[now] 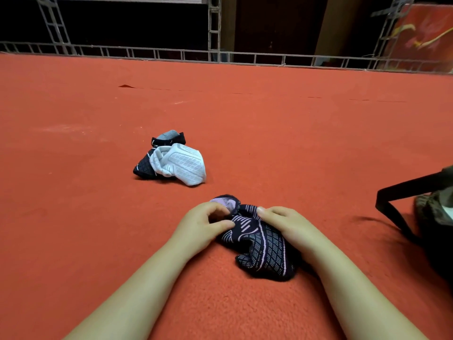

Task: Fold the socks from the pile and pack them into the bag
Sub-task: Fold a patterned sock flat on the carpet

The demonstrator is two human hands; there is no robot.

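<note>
Red carpet [73, 217] serving as the work surface across the whole view. Lying left of centre on it, well apart from both hands: pile of socks [169, 160], consisting of a white sock [183, 164] resting over darker ones, none folded yet. Working nearer the camera, the left hand [203, 224], fingers curled, thumb and forefinger pinching the cuff end of the dark sock [259, 244]. Resting crumpled on the carpet between the two hands, this lilac-patterned sock, toe end pointing toward the camera and not yet flattened. Gripping its right edge, the right hand [286, 224], thumb pressing down on the fabric, remaining fingers lying close together and wrapping over the edge; fingertips hidden, so depth of grip cannot be told. Standing at the far right edge, near the right forearm: the bag [436, 217], dark, with its strap [392, 212] looping out onto the carpet; opening only partly in view. Judging the step as straightening the sock before folding. Risking a lopsided fold if creasing over the bunched middle without smoothing first. Risking slippage of the cuff, given a pinch covering only a small area of stretchy knit. Risking snagging the right forearm on the strap when carrying the folded sock across, tipping or dragging the bag.
</note>
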